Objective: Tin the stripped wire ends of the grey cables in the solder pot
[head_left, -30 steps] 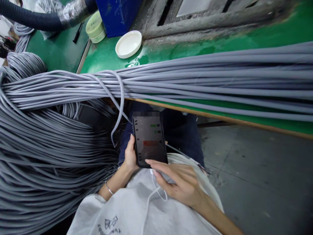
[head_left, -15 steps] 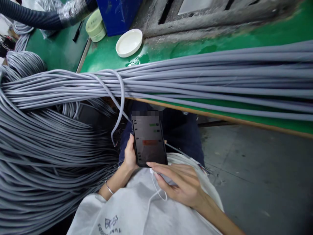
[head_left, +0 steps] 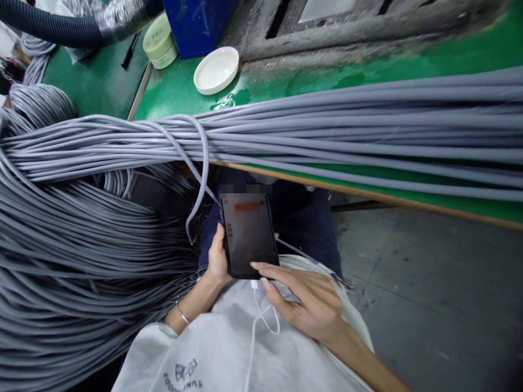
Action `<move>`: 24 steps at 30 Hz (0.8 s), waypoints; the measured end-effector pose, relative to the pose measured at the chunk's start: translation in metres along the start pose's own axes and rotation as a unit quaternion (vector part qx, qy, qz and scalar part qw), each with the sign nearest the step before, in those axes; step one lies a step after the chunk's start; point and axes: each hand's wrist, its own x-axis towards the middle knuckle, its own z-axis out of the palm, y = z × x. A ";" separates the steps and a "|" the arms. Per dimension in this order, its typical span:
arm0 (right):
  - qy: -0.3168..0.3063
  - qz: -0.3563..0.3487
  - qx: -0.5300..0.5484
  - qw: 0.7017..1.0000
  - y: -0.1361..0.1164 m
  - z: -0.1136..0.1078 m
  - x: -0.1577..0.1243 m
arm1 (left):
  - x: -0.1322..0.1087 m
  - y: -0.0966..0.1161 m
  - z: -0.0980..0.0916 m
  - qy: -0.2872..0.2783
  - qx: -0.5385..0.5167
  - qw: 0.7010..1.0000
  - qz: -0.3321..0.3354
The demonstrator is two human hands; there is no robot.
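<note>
A dark smartphone lies tilted above my lap, its screen facing me. My left hand grips it from the left side, the thumb along the edge and the other fingers mostly hidden behind. Over the phone's lower right part reaches my right hand, index finger stretched out at the screen and thumb apart below it. Nothing is held in that hand. A white charging cable is plugged into the phone's bottom end and loops down over my light shirt.
A thick bundle of grey cables runs along the green bench. More grey cables hang at the left. Behind the bundle are a white lid, a pale green tub, a blue box and a black hose.
The content on the phone screen has scrolled, with the orange bar now higher up. My right hand has shifted slightly up and right. My left hand keeps its grip.
</note>
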 end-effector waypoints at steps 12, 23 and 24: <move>-0.056 0.014 -0.015 0.998 -0.001 0.004 -0.001 | -0.001 -0.002 0.002 0.053 -0.030 0.998 0.022; -0.052 0.018 -0.010 0.998 0.000 0.006 -0.002 | 0.000 -0.002 0.001 0.051 -0.022 0.998 0.028; -0.050 0.018 -0.009 0.999 0.000 0.006 -0.002 | 0.000 -0.002 0.001 0.046 -0.017 0.998 0.027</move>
